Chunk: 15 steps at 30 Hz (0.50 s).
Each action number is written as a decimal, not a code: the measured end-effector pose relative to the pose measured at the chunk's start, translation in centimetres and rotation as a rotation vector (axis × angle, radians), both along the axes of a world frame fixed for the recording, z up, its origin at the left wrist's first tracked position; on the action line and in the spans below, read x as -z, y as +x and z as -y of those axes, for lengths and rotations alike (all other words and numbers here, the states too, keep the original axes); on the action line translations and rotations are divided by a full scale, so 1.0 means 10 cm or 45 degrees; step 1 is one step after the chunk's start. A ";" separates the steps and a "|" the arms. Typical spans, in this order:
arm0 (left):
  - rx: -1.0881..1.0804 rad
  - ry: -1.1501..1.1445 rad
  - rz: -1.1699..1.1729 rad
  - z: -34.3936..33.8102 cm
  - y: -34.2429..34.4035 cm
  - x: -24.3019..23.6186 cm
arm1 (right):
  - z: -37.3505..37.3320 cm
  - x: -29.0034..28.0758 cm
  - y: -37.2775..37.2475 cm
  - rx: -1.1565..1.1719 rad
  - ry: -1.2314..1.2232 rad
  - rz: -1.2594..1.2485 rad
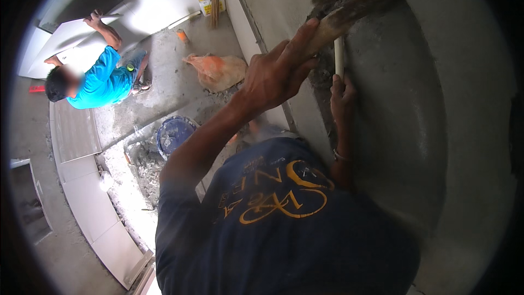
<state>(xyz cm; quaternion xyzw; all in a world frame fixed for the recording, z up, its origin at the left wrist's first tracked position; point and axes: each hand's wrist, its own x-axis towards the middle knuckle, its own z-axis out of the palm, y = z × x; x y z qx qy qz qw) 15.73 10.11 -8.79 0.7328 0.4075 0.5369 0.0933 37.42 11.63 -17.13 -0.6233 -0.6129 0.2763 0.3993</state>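
Note:
My left hand [278,71] is closed around the pale wooden handle of a tool [327,24], whose far end is dark, caked and too blurred to make out exactly. Below that end, my right hand [341,93] grips a cream pipe-like rod [338,54] standing out from under the tool. Both are held against a grey plastered wall [398,104], beside a rough dark strip of mortar or broken plaster [322,82] that runs down behind my hands.
A co-worker in a blue shirt [101,84] grips a large white tile [71,43] at left. On the rough floor lie an orange-stained sack [215,71], a blue bucket [176,134] and rubble [142,175]. A broom [215,0] and white jug [206,5] stand at the back.

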 end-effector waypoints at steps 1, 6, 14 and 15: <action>-0.051 0.143 0.051 0.00 0.06 -0.01 | 0.02 -0.09 -0.02 -0.011 -0.075 0.040; -0.063 -0.456 -0.358 -0.06 0.00 0.37 | -0.01 0.07 0.08 -0.035 -0.017 0.175; -0.119 0.322 0.011 0.19 0.11 -0.06 | 0.15 0.00 0.06 0.038 -0.051 0.125; -0.095 0.232 -0.046 0.20 0.13 0.08 | 0.19 0.02 0.09 0.035 -0.060 0.121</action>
